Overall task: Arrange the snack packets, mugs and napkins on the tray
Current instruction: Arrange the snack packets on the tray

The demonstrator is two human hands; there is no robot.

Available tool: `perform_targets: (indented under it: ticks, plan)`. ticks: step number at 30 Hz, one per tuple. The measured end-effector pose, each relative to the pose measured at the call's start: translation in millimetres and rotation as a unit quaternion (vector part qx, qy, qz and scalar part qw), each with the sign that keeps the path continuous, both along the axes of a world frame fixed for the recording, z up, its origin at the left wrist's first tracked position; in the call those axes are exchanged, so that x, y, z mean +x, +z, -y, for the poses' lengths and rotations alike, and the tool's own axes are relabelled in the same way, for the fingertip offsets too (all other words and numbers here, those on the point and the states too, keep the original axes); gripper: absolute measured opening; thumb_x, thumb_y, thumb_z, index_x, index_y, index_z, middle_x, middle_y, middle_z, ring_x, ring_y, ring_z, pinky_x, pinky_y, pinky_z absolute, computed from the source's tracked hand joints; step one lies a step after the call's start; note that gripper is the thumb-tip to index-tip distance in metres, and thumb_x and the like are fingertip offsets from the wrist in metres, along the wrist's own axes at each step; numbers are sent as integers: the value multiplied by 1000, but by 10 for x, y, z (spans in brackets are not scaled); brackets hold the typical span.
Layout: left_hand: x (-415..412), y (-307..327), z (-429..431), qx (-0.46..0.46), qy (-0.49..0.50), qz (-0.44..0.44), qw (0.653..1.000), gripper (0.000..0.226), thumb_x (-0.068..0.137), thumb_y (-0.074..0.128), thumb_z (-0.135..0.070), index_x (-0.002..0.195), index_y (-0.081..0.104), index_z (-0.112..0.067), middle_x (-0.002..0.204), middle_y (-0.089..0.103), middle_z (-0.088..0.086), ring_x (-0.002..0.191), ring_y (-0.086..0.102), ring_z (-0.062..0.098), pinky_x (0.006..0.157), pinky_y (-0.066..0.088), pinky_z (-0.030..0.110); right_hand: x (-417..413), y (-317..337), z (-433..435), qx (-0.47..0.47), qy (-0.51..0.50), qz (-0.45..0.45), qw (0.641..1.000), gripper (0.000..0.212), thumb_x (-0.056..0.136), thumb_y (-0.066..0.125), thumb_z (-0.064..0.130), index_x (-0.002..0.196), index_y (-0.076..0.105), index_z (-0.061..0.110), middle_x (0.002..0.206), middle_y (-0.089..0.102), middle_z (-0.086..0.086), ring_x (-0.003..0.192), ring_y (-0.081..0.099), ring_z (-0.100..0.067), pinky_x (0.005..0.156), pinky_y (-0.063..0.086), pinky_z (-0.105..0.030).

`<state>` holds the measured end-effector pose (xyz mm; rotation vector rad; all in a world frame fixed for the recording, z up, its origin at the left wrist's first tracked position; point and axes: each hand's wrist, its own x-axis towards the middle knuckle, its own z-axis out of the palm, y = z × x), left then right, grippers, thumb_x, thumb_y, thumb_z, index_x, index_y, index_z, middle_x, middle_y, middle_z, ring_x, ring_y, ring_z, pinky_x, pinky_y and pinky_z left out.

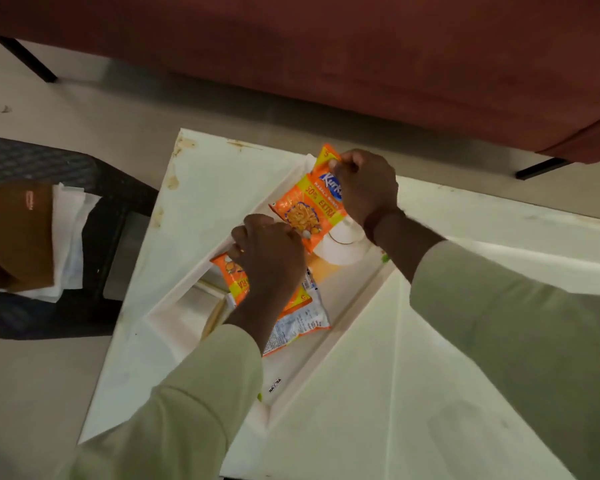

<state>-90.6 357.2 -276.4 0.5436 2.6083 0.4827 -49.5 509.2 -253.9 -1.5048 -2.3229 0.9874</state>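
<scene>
Item, orange snack packet point(310, 206): I am pinching it by two corners, right hand point(366, 187) and left hand point(267, 249) both closed on it, lowering it onto the white tray point(355, 299), risking tipping the white mug point(342, 245) beneath the packet's lower edge.

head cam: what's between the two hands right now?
In the head view, the orange snack packet spans the gap: the right hand pinches its top, the left hand its lower edge. A white mug sits partly under it.

Orange-yellow snack packet point(309, 202), white tray point(357, 299)
</scene>
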Motion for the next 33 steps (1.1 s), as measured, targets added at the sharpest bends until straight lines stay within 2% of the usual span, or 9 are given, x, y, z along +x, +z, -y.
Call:
perform_targets:
  ticks: [6,11,15,18,21,25,28,31,33]
  plan:
    - [-104,-97,-168,-49,0,-2,999,31,93,49,-28,111,63,-7,119,52,13,120,40,36,100,31,47,-363,-219,-177,25,37,96,994,29,95,52,46,105,70,25,119,66,0,118,53,-27,97,35,-42]
    - [-177,-178,-196,-31,-5,18,999,32,90,51,-28,110,62,-7,118,58,13,117,43,34,100,29,46,-410,-411,-178,36,31,126,991,32,96,50,46,110,69,23,121,64,-3,118,52,-29,97,35,-44]
    - [-278,-161,-85,-29,-71,11,997,53,88,54,-60,105,70,-12,113,62,11,111,50,32,94,39,43,-331,-313,-117,42,7,80,996,44,92,54,54,127,59,27,135,55,-1,129,44,-25,102,32,-42]
    - [-412,-52,166,69,-81,-13,994,35,90,60,-51,98,72,-19,109,64,6,106,54,28,88,41,39,-58,-85,114,52,-36,-27,998,51,90,59,52,132,55,24,133,55,-2,127,47,-21,104,38,-41]
    - [-576,53,416,133,-118,7,984,21,92,63,-36,106,70,-23,114,65,-2,108,55,21,92,42,37,379,56,623,-17,-151,-112,982,39,90,65,40,123,60,21,117,63,1,107,58,-13,95,47,-31]
    - [-673,151,635,124,-180,23,975,19,95,60,-30,111,68,-24,115,65,-5,108,56,15,90,41,28,858,92,1537,-155,-283,-101,941,19,89,67,32,108,65,28,93,65,18,93,65,-7,72,44,-11]
    - [-661,145,854,112,-169,12,979,21,97,56,-25,114,67,-20,113,65,0,104,59,16,86,45,28,1011,61,2080,-224,-311,-76,921,6,89,67,29,93,65,34,92,70,16,85,65,3,72,48,-15]
    - [-602,101,1080,78,-212,-3,974,27,98,50,-23,119,65,-15,118,63,4,108,58,19,89,45,28,979,45,2363,-318,-339,-64,883,9,86,70,36,90,71,29,82,75,6,81,70,-10,81,57,-42]
    - [-563,76,1167,52,-230,14,972,41,97,40,-33,123,64,-12,126,61,7,114,56,22,94,43,29,883,55,2436,-374,-333,-80,862,14,82,72,47,84,74,34,77,75,9,76,72,-9,77,59,-43]
